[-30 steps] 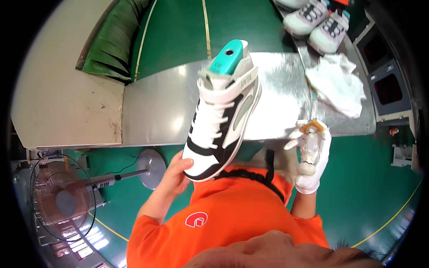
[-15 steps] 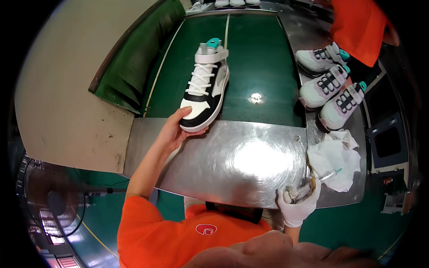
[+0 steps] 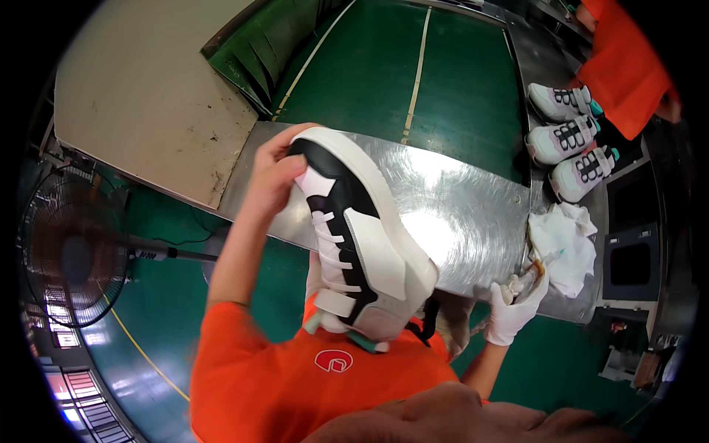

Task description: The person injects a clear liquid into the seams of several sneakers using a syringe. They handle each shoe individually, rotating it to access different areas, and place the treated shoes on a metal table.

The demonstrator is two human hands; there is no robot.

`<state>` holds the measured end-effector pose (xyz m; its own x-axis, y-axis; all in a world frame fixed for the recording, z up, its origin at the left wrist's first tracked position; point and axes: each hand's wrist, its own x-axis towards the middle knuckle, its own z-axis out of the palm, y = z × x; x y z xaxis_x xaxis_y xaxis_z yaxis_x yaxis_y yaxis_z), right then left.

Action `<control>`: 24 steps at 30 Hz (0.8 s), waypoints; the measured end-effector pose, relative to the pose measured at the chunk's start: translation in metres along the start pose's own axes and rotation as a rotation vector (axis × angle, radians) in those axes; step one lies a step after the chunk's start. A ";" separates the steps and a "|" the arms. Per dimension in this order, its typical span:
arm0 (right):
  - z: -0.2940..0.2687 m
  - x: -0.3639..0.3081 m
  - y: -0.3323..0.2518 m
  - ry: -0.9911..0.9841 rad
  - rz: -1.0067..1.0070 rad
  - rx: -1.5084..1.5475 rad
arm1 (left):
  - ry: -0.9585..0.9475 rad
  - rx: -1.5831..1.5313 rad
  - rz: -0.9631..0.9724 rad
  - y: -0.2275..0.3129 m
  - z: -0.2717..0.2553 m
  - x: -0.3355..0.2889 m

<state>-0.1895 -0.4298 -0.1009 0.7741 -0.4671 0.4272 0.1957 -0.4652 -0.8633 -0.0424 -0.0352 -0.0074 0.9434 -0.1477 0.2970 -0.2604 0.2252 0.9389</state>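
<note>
My bare left hand (image 3: 272,176) grips a white and black high-top sneaker (image 3: 373,236) by its toe. The thumb lies on the upper, while the fingers are mostly hidden behind the shoe. Its toe points up and away, the heel and collar hang near my chest, and one side with the white sole edge faces up. At the table's front edge, my white-gloved right hand (image 3: 515,314) is closed around a clear, syringe-like tube with a teal tip (image 3: 558,253). Something pale and crumpled (image 3: 512,286) also sits in that hand.
A white cloth (image 3: 565,240) lies beside my right hand on the metal tabletop (image 3: 473,221). Beyond it stand several white and lilac sneakers (image 3: 563,140). A green belt (image 3: 465,96) runs ahead. Left are a beige panel (image 3: 148,96) and a fan (image 3: 77,251). A co-worker's orange sleeve (image 3: 620,66) shows at far right.
My left hand has drawn the sneaker from over the belt toward my chest and turned it, so its toe now points away. My right hand keeps its hold by the cloth.
</note>
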 end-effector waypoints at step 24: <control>0.050 0.007 -0.094 -0.835 0.631 1.083 | 0.250 -0.290 -0.348 -0.069 0.033 0.042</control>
<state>-0.1727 -0.3518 -0.0302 0.9361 0.3506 -0.0292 -0.2421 0.5818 -0.7765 0.0082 -0.0889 -0.0543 0.9935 -0.0346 -0.1086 0.1122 0.4668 0.8772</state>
